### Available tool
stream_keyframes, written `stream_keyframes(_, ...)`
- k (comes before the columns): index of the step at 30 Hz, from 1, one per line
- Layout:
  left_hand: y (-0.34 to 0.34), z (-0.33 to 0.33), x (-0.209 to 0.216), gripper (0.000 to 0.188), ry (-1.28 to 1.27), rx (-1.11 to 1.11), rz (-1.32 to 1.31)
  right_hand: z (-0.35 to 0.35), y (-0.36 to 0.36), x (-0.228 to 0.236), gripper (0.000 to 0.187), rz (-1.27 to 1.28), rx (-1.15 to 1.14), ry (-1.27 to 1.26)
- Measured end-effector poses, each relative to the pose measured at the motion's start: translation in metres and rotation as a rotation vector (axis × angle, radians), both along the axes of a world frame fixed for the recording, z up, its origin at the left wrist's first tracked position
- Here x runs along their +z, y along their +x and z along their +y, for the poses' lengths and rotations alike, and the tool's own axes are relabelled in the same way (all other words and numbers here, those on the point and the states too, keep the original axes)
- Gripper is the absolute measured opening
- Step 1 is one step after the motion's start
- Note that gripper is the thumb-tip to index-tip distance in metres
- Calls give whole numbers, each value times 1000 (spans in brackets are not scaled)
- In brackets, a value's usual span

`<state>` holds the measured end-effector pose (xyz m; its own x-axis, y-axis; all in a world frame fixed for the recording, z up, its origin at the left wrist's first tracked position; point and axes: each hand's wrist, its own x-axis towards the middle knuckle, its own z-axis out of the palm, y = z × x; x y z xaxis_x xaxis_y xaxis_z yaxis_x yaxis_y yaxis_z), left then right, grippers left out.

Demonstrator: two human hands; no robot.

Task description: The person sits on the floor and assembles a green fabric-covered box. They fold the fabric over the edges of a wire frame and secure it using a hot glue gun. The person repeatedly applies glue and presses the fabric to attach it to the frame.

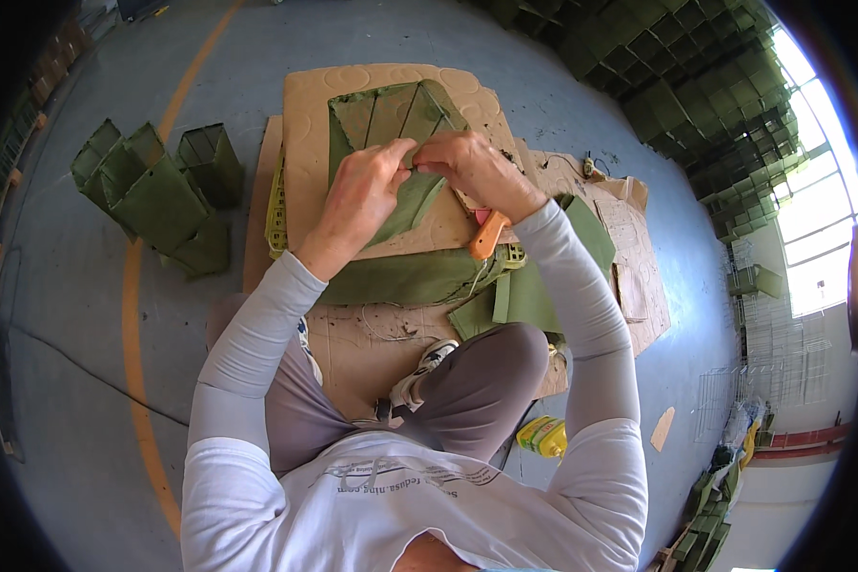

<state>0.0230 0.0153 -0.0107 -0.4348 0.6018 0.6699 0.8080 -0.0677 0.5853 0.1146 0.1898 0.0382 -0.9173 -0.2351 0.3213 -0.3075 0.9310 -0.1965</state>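
A green fabric box with thin stiff ribs showing through its open side lies on a stack of brown cardboard in front of me. My left hand is closed in a pinch at the box's near edge. Beside it, almost fingertip to fingertip, my right hand pinches the same edge. Any thread or small part between the fingertips is too small to make out. Just below my right wrist rests a tool with an orange handle; its other end is hidden.
More green fabric lies below the cardboard, near my crossed legs. Several finished-looking green boxes stand on the floor at left. A yellow package sits by my right knee. Stacked green boxes line the far right; wire frames lean there.
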Motion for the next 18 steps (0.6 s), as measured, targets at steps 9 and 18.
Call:
stream_keyframes(9, -6, -1, 1, 33, 53, -13, 12, -11, 13, 14, 20, 182, -161, -301)
stream_keyframes(18, 8, 4, -10, 37, 130, 28, 209, -24, 29, -48, 35, 562, -236, 20)
